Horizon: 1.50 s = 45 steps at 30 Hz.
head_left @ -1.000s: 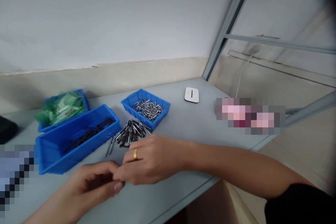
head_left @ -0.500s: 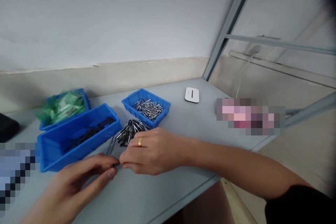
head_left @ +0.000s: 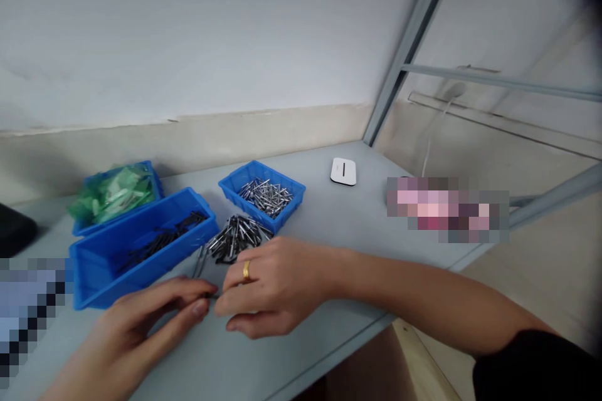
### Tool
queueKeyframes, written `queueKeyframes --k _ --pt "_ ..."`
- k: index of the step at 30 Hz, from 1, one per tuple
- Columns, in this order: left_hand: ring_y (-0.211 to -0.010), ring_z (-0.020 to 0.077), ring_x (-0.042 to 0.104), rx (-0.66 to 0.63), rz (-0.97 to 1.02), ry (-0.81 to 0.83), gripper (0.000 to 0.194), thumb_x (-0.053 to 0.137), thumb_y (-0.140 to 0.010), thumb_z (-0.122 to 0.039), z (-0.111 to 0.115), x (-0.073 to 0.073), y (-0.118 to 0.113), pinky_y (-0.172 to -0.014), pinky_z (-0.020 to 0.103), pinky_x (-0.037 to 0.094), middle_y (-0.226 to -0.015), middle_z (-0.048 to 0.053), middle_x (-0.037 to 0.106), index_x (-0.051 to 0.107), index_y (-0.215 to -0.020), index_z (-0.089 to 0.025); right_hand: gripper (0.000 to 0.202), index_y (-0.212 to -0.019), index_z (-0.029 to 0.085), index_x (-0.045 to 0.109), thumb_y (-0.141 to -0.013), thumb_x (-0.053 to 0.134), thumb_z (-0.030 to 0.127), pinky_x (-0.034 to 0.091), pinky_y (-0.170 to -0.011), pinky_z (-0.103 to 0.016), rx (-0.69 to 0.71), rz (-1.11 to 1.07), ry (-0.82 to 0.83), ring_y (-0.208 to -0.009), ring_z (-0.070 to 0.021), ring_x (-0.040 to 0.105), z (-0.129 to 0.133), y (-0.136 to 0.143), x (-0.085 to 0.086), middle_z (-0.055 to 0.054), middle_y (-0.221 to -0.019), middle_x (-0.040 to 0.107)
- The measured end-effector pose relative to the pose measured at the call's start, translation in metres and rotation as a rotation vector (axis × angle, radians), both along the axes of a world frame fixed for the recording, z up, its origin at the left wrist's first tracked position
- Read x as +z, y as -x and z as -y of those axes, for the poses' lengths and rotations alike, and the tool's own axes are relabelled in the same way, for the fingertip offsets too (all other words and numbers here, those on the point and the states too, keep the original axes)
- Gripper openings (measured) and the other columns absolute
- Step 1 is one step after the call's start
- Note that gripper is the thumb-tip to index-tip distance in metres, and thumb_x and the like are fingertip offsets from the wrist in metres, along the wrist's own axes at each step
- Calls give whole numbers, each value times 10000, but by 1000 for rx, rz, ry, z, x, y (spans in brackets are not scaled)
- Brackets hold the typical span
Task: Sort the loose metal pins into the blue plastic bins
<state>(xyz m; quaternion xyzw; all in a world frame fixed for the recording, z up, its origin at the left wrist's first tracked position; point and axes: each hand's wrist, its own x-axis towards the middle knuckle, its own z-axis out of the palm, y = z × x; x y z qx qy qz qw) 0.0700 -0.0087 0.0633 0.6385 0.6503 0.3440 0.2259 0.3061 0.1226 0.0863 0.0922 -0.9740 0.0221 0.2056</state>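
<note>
Left hand (head_left: 136,326), above the table (head_left: 357,225): thumb and forefinger closed in a pinch on a small dark part (head_left: 209,296), mostly covered by the fingertips. Right hand (head_left: 277,288), gold ring (head_left: 246,270) worn: fingers bent inward, thumb set apart below. Cannot tell grip from none inside the curl.

Small dark part: at the left fingertips, between the two hands; short free end directed at the right fingertips, long axis roughly crosswise to the view. Nearer hand: the left, in contact. Right fingertips just beside the free end; cannot tell touch from slight gap.

Pile of metal rods (head_left: 239,237), dark and silver: on the table, just beyond the right knuckles. Two thin rods (head_left: 200,262): at the pile's left, near the left forefinger, pointing toward the back edge.

Long blue bin (head_left: 98,266), with dark parts (head_left: 164,241): beyond the left forefinger. Small blue bin (head_left: 230,183), with silver pins (head_left: 268,195): behind the pile. White device (head_left: 343,171): near the table's back right corner.

Room for moving: widest toward the table's front edge; tight toward the long blue bin.
</note>
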Motion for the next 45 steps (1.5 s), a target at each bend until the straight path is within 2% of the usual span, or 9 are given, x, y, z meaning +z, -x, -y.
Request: queueKeyframes --k 5,10,16,22,29,35,39,42,45 --pt "-800 211 796 4 -25 -12 301 762 -857 -651 0 -3 0 -786 181 638 -882 -49 863 825 -857 -357 285 -1087 218 687 -1119 420 314 477 -664 -263 -5 -3 2 -820 -122 661 -1 2 -2 -7 -1130 781" --pt "-800 212 797 -4 5 -16 359 759 -847 -701 0 -2 -1 -783 177 636 -880 -37 862 822 -848 -348 246 -1085 214 686 -1112 459 304 483 -700 -263 2 3 -4 -839 -121 663 -1 1 0 -11 -1134 779" --pt "-807 208 801 5 -35 -18 277 775 -852 -633 0 -7 3 -797 167 633 -895 -44 868 834 -860 -362 288 -1072 212 706 -1113 436 302 478 -654 -275 3 -19 -10 -816 -125 659 -1 2 -2 -9 -1128 782" --pt "-806 202 803 -7 -5 -15 298 777 -839 -661 -1 -5 1 -776 154 621 -893 -55 870 843 -857 -371 289 -1058 212 712 -1118 442 296 496 -700 -262 14 -27 -16 -792 -121 634 0 1 -3 -9 -1128 782" --pt "-802 203 805 7 -16 -12 270 786 -838 -639 1 -6 4 -782 166 634 -894 -52 872 853 -861 -379 299 -1067 218 715 -1120 435 308 481 -677 -269 2 -12 -20 -790 -124 638 0 3 -3 -5 -1119 786" --pt "-817 211 792 -38 105 -42 218 836 -817 -566 2 -5 3 -783 179 636 -870 -44 847 834 -857 -352 324 -1079 207 746 -1124 436 289 500 -709 -251 31 -105 -18 -767 -119 640 -1 3 -5 4 -1072 800" --pt "-756 202 771 -60 97 -30 200 850 -803 -538 0 -4 4 -719 172 635 -820 -35 820 829 -812 -339 323 -1168 185 751 -1118 447 282 517 -732 -256 30 -41 -12 -782 -122 649 0 4 -5 -15 -1146 795" --pt "-789 209 768 -40 169 2 205 834 -811 -533 0 -1 0 -760 194 640 -838 -22 816 823 -810 -328 308 -1237 187 742 -1120 475 286 528 -763 -255 28 24 -14 -829 -121 664 2 3 -2 -18 -1232 780" --pt "-815 208 761 4 248 40 239 819 -824 -547 2 5 -5 -765 195 627 -847 -34 808 800 -798 -310 314 -1263 196 747 -1124 477 276 530 -779 -246 33 -7 -42 -831 -111 673 3 1 1 -13 -1226 782"
